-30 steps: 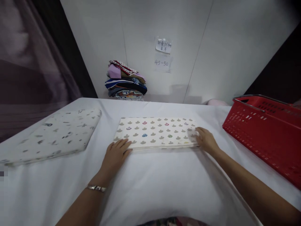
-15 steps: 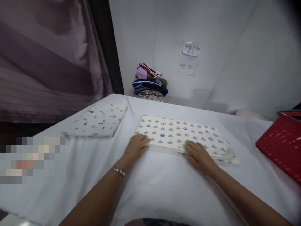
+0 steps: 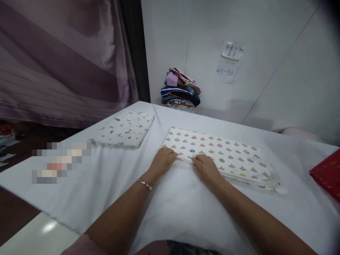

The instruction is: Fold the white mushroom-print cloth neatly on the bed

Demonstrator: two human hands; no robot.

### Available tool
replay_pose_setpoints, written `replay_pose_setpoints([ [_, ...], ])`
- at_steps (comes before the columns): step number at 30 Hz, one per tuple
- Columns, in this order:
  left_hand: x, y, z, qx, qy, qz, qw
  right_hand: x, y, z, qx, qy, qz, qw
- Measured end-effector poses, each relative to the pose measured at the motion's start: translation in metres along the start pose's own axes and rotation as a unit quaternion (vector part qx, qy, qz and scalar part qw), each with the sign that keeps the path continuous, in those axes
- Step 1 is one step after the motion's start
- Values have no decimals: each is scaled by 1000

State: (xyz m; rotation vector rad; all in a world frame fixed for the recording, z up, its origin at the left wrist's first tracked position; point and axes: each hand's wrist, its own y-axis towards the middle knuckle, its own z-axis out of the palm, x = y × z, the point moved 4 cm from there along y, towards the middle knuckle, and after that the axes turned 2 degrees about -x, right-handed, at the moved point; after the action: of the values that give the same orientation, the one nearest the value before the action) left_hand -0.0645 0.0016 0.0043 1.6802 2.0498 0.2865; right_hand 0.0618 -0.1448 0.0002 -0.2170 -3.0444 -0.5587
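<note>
A folded white cloth [image 3: 228,152] printed with grey mushroom-like shapes and a few coloured ones lies flat in layers in front of me. At its near left corner, my left hand [image 3: 162,163], with a bracelet at the wrist, has its fingers closed over the edge. My right hand [image 3: 207,168] pinches the near edge a little further right, its thumb hidden beneath. The cloth's right end, with rounded layers, lies loose on the white table cover [image 3: 111,184].
Another folded white printed cloth [image 3: 127,129] lies at the left. A stack of folded fabrics [image 3: 180,90] stands behind the table against the wall. A red basket [image 3: 328,173] is at the right edge. A blurred-out patch covers something at the left.
My right hand has slid left along the near edge towards my left hand, and its fingers have closed on it. The view has turned slightly left.
</note>
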Motion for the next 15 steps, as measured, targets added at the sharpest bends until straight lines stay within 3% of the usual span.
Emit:
replay_pose_setpoints([
  [7,0,-3,1,47,-5,-1,999,5,-11,8,-24,-35,-4,999],
  [15,5,-4,-5,41,-22,-14,999,4,-11,12,-42,-36,-13,998],
])
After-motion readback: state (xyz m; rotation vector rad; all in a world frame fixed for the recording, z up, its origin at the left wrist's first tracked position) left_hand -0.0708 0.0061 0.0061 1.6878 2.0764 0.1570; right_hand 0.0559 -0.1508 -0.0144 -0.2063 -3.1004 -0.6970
